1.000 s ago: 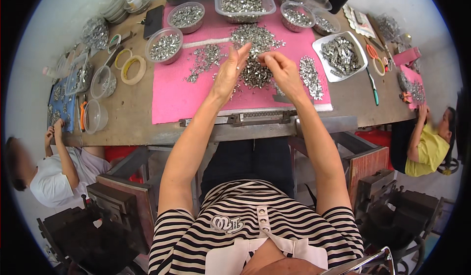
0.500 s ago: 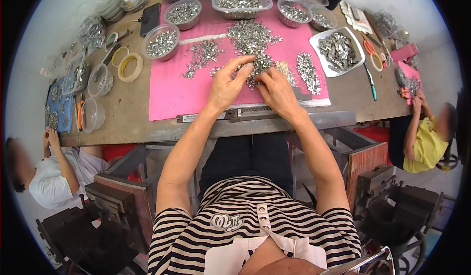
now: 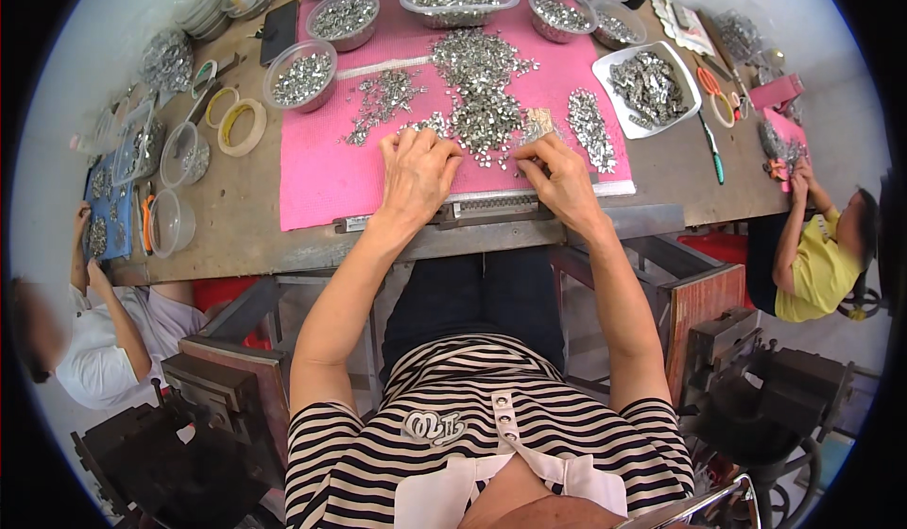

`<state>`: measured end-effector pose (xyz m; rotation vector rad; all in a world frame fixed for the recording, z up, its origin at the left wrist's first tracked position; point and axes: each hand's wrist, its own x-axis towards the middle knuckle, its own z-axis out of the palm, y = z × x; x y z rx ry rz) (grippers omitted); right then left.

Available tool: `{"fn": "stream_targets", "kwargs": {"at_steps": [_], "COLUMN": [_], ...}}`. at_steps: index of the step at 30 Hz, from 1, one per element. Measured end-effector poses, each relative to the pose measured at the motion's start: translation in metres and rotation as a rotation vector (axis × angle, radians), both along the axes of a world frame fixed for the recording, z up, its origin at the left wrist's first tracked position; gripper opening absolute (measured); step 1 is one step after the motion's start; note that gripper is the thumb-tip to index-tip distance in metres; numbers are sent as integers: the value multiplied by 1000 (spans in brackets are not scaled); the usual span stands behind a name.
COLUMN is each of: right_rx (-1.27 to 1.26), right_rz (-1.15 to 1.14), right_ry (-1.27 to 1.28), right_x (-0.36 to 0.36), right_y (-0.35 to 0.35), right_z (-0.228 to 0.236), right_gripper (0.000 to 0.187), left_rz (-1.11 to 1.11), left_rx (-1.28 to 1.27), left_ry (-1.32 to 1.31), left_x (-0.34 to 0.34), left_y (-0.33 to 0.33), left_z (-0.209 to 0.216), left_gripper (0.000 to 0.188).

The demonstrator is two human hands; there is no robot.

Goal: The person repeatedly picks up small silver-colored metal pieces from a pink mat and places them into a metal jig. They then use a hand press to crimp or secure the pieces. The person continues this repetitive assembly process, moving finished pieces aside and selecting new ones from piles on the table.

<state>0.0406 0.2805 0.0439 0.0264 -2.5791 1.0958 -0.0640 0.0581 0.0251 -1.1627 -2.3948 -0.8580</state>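
Observation:
On a pink mat lies a large heap of small shiny metal pieces. My left hand rests at the heap's near left side, fingers bent down beside a smaller cluster of pieces; its fingertips are partly hidden. To the right of the heap, my right hand has thumb and forefinger pinched together low over the mat, and anything between them is too small to make out. Between my wrists, along the mat's near edge, runs a metal rail with a row of small parts.
Plastic tubs of metal pieces stand at the back. A white dish of darker parts is at the right, near orange-handled scissors and a green-handled brush. Tape rolls lie left. Two co-workers sit at either side.
My left hand has drawn back left and down from over the heap, its fingers now bent to the mat. My right hand has shifted slightly right and nearer. The heap's near part shows more.

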Motion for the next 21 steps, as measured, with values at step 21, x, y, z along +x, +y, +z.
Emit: {"fn": "stream_targets", "kwargs": {"at_steps": [21], "right_rx": [318], "right_rz": [-10], "right_ry": [187], "right_x": [-8], "right_y": [-19], "right_z": [-19], "right_gripper": [10], "left_rz": [-148], "left_rx": [21], "left_ry": [-95], "left_x": [3], "left_y": [10], "left_z": [3], "left_gripper": [8]}}
